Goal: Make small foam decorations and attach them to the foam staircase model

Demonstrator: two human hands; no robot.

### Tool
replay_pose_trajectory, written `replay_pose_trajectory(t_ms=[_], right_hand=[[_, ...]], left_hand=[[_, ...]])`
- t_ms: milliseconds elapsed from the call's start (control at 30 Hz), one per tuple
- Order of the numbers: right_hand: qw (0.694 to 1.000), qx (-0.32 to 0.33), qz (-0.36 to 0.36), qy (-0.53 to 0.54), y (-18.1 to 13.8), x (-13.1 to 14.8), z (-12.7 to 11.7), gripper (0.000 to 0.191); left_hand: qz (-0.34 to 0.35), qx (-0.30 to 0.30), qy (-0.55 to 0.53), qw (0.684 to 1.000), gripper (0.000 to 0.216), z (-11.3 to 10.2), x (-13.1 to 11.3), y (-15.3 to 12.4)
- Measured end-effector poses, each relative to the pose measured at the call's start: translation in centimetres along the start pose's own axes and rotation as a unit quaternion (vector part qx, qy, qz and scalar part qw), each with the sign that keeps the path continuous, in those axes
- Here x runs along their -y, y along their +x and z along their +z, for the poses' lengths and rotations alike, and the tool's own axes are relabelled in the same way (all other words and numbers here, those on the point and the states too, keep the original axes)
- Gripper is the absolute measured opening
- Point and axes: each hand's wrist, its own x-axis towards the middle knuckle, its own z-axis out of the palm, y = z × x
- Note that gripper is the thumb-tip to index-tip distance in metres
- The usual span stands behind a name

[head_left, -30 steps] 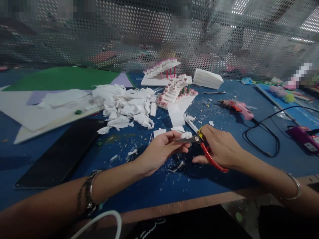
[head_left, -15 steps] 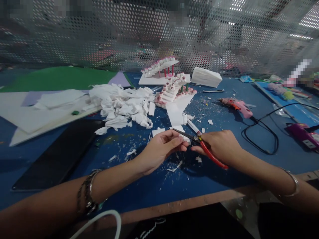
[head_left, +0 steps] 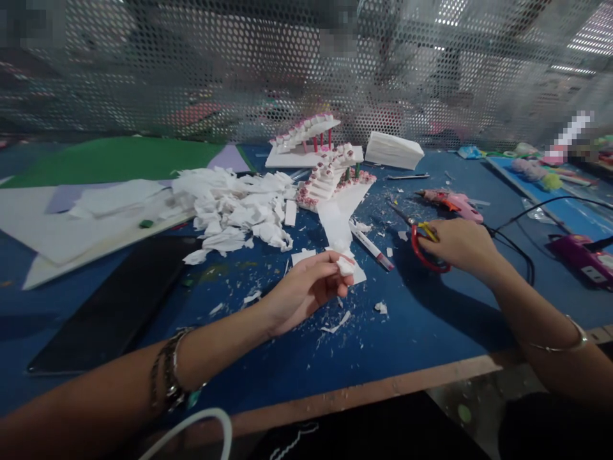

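Note:
Between thumb and fingers, my left hand (head_left: pixel 313 284) pinches a small piece of crumpled white paper (head_left: pixel 345 266) above the blue table. My right hand (head_left: pixel 460 249) is out to the right, closed around scissors (head_left: pixel 424 246) with red and yellow handles, their blades pointing away to the upper left. A white pen (head_left: pixel 371 245) lies between the hands. Just beyond the left hand stands a small white staircase model (head_left: pixel 330 172) edged with pink-red bits, on a white base (head_left: pixel 338 220). A second stair model (head_left: pixel 306 134) with red posts stands behind it.
A heap of torn white paper (head_left: pixel 234 204) lies left of the models, near a black tablet-like slab (head_left: pixel 115 300). A pink glue gun (head_left: pixel 453 203) with a black cord lies at right. Behind stands a folded white stack (head_left: pixel 393 150). Scraps litter the table; a perforated metal screen (head_left: pixel 287 76) rises behind.
My right hand has moved right with the scissors, away from the white paper piece. The left hand stays nearly in place, still pinching the paper. The white pen now shows fully.

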Motion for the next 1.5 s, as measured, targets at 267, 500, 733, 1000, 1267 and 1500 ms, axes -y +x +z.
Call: replay_pose_trajectory(t_ms=[267, 500, 733, 1000, 1267, 1500], right_hand=[[0.986, -0.089, -0.104, 0.092, -0.5, 1.2, -0.6, 0.030], [0.938, -0.076, -0.299, 0.161, 0.2, 5.5, -1.5, 0.023], [0.902, -0.029, -0.401, 0.160, 3.1, 9.3, -0.5, 0.025], [0.894, -0.031, -0.405, 0.191, 4.0, 9.2, -2.0, 0.017], [0.868, -0.075, -0.420, 0.252, 7.0, 12.3, -6.9, 0.014], [0.852, -0.111, -0.467, 0.208, 10.0, 17.5, -7.6, 0.040]], left_hand=[[-0.062, -0.018, -0.022, 0.998, 0.019, 0.1, 0.1, 0.1], [-0.043, -0.024, 0.078, 0.996, 0.039, 0.2, 0.2, 0.0], [0.172, 0.073, 0.627, 0.756, 0.037, -0.3, 0.5, -0.7], [0.245, 0.163, 0.726, 0.622, 0.038, -2.4, -0.3, 0.1], [0.186, 0.172, 0.697, 0.671, 0.024, -2.2, -0.7, 0.3], [0.178, 0.139, 0.680, 0.698, 0.013, -1.8, -0.6, 0.4]])
